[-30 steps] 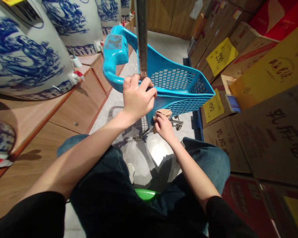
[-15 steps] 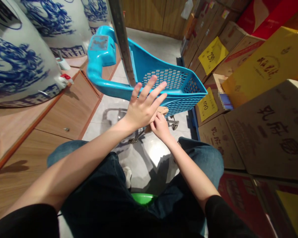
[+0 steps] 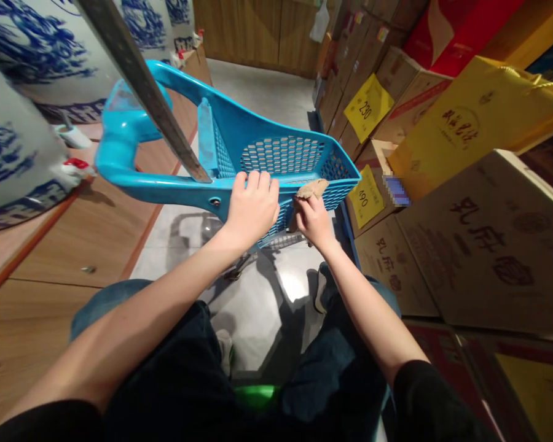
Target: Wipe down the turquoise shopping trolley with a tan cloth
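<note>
A blue plastic shopping cart [image 3: 276, 132] stands on the floor before me, its handle at the left and its mesh basket at the right. My left hand [image 3: 253, 205] is closed over the near rim of the basket, with the fingers curled over the edge. To its right, my right hand [image 3: 314, 224] pinches a crumpled brown cloth [image 3: 312, 189] against the near rim and outer side. The cloth partly hangs down the mesh. A metal post [image 3: 142, 86] rises from the rim near the handle.
Large blue-and-white jars [image 3: 41, 55] stand on wooden cabinets [image 3: 74, 227] at the left. Cartons [image 3: 493, 245], yellow price signs [image 3: 368, 107] and a yellow gift bag [image 3: 470, 116] crowd the right. My knees flank the grey floor [image 3: 253, 307], with something green between them.
My left hand, spread open before, has closed on the rim. My right hand has moved up and right with the cloth, now over the rim. The cart appears shifted left in view.
</note>
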Demonstrator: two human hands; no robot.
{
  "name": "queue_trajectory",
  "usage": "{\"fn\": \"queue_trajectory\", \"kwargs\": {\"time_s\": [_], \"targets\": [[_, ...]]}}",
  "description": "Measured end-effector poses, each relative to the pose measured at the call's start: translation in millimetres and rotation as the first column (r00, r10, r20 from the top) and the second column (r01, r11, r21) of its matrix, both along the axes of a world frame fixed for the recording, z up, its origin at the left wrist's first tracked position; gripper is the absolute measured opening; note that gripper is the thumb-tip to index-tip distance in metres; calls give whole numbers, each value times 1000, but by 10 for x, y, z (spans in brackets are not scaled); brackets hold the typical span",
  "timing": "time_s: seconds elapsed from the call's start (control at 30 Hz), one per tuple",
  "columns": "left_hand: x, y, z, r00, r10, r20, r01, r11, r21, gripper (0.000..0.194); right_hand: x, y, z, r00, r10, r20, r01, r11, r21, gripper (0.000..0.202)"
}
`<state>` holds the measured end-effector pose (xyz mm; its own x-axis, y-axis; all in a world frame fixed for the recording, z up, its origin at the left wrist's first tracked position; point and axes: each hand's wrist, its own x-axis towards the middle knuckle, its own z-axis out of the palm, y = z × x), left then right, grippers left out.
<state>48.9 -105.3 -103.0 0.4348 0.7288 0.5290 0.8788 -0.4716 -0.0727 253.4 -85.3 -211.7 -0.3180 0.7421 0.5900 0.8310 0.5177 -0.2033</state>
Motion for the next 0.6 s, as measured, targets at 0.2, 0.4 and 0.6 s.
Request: {"fn": "queue_trajectory", "kwargs": {"time_s": [0.2, 0.4, 0.6], "targets": [[-25, 100, -71, 998, -56, 35, 55, 998, 25, 22, 89, -57, 1, 996, 50, 76, -50, 999, 4, 47], [-38, 156, -93, 997, -81, 12, 80, 996, 50, 25, 122, -53, -17, 988, -151, 17, 152, 988, -32, 52], [-37, 193, -114, 994, -95, 46, 91, 993, 76, 24, 145, -55, -46, 995, -99, 15, 100, 993, -62, 54]]}}
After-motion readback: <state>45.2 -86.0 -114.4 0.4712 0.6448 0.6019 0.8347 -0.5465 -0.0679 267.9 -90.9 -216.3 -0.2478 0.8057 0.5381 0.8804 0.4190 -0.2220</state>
